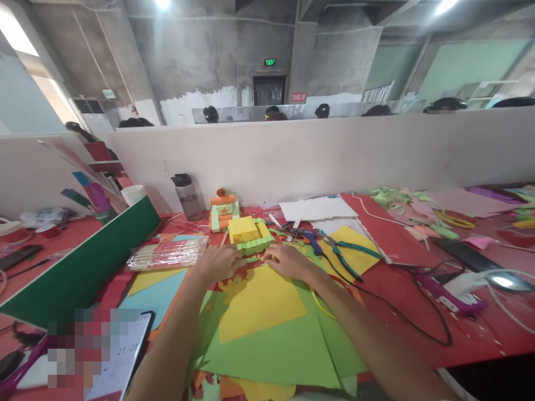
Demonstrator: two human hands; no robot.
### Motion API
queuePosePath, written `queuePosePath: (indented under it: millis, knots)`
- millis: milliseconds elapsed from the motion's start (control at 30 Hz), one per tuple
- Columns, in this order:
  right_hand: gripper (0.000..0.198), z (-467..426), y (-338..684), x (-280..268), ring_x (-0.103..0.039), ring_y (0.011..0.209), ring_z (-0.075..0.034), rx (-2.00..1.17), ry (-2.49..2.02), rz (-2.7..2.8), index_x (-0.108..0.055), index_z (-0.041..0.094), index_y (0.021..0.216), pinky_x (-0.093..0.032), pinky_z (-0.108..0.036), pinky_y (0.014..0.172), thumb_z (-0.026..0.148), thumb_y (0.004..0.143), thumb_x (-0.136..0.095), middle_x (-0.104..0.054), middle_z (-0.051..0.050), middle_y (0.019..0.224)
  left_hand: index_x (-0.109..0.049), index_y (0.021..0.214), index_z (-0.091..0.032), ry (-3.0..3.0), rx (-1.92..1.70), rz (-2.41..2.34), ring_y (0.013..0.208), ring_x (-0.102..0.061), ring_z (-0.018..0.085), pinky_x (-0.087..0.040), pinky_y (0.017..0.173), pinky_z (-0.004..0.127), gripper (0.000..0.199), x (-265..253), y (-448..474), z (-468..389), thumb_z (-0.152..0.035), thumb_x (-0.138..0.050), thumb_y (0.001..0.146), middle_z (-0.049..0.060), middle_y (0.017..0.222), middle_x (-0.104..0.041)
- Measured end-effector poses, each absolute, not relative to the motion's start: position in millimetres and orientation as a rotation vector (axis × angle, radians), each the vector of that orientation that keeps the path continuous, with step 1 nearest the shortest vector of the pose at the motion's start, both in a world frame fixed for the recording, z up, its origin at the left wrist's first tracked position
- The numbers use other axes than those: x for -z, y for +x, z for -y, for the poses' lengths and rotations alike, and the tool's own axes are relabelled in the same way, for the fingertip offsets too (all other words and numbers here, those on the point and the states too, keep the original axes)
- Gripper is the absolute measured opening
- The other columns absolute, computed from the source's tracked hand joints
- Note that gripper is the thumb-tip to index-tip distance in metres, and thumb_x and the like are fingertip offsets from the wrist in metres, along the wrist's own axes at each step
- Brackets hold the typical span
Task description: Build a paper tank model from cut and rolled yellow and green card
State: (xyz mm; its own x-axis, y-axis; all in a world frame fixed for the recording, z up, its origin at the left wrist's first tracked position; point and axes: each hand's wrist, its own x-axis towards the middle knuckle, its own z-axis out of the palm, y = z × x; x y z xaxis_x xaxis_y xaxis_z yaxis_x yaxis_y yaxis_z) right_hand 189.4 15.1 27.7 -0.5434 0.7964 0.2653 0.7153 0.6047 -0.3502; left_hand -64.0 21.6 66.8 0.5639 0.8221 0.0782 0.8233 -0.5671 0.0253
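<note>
head view: we look forward and down over a crowded worktop, with two bare hands at its middle.
white partition (pixel 313 159): it spans the far side, the widest thing near us.
red table (pixel 388 320): it bears paper, tools and cords.
green sheets (pixel 267 362): they lie flat between our forearms.
yellow sheet (pixel 263 306): it rests on the green, just on our side of the fingers.
pliers (pixel 349 259): they lie to the right, jaws towards the middle.
left hand (pixel 219 262): palm down, fingers half bent, at the near left of the yellow model; we cannot tell whether they pinch anything.
right hand (pixel 286 259): fingers curled partway, tips by the model's near right; again we cannot tell of a grip.
yellow model (pixel 243 228): it sits just beyond our fingertips, its green wavy strip (pixel 257 243) along the near side.
handling: we judge it light, softish and easily dented, not slippery.
hold: we would take the boxy body low on both sides, sparing the strip, which may bend or peel.
orange model (pixel 223 211): it stands just behind, to the left.
glue gun (pixel 313 241): it lies beside the pliers.
yellow stars (pixel 228 288): small cut-outs beside the sheet.
</note>
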Motion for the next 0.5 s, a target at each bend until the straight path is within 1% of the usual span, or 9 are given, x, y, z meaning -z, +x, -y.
queuePosePath:
  millis: [67, 167, 233, 367, 433, 500]
  knots:
    - [0.018, -14.0, 190.2, -28.7, -0.063, 0.09, -0.022, -0.309, -1.195, 2.475, -0.07, 0.02, 0.1, -0.045, -0.031, 0.079, 0.033, 0.089, -0.068, -0.07, -0.006, 0.1, -0.073, 0.101, -0.025, -2.757, 0.091, 1.439, 0.085, -0.069, 0.027, -0.044, 0.084, 0.043, 0.028, -67.8, -64.5, -21.9, -0.041, -0.052, 0.093, 0.009, 0.102, -0.072]
    - [0.044, -11.5, 190.1, -31.2, -0.06, 0.096, -0.026, -0.335, -1.186, 2.548, -0.068, 0.02, 0.103, -0.046, -0.034, 0.082, 0.047, 0.072, -0.083, -0.067, -0.007, 0.101, -0.071, 0.105, -0.026, -2.753, 0.058, 1.441, 0.089, -0.069, 0.028, -0.045, 0.083, 0.042, 0.025, -69.6, -64.5, -21.9, -0.038, -0.053, 0.092, 0.008, 0.105, -0.072]
    - [0.056, -9.6, 188.6, -32.7, -0.059, 0.097, -0.028, -0.327, -1.211, 2.594, -0.066, 0.019, 0.105, -0.046, -0.037, 0.083, 0.053, 0.065, -0.085, -0.065, -0.008, 0.101, -0.07, 0.105, -0.026, -2.802, 0.036, 1.418, 0.089, -0.069, 0.028, -0.046, 0.079, 0.038, 0.024, -70.7, -62.5, -20.2, -0.037, -0.054, 0.091, 0.008, 0.103, -0.073]
    - [0.059, -7.4, 184.8, -34.5, -0.057, 0.098, -0.029, -0.316, -1.259, 2.645, -0.063, 0.018, 0.104, -0.045, -0.038, 0.085, 0.055, 0.064, -0.086, -0.063, -0.008, 0.101, -0.069, 0.1, -0.025, -2.999, 0.016, 1.236, 0.089, -0.069, 0.024, -0.046, 0.068, 0.029, 0.019, -70.7, -51.8, -12.3, -0.035, -0.055, 0.09, 0.005, 0.098, -0.073]
    - [0.059, -7.2, 183.7, -35.2, -0.057, 0.098, -0.029, -0.332, -1.259, 2.657, -0.062, 0.018, 0.103, -0.044, -0.038, 0.086, 0.055, 0.065, -0.085, -0.063, -0.009, 0.101, -0.069, 0.095, -0.026, -3.072, 0.012, 1.14, 0.089, -0.069, 0.023, -0.045, 0.067, 0.027, 0.015, -69.3, -45.5, -8.3, -0.027, -0.056, 0.087, 0.003, 0.097, -0.074]
    - [0.057, -6.9, 183.3, -36.3, -0.058, 0.098, -0.029, -0.371, -1.259, 2.661, -0.062, 0.017, 0.102, -0.044, -0.038, 0.086, 0.056, 0.066, -0.084, -0.064, -0.009, 0.101, -0.068, 0.091, -0.026, -3.106, -0.021, 1.11, 0.086, -0.069, 0.022, -0.045, 0.065, 0.026, 0.016, -67.4, -41.3, -6.2, -0.021, -0.055, 0.084, 0.002, 0.093, -0.074]
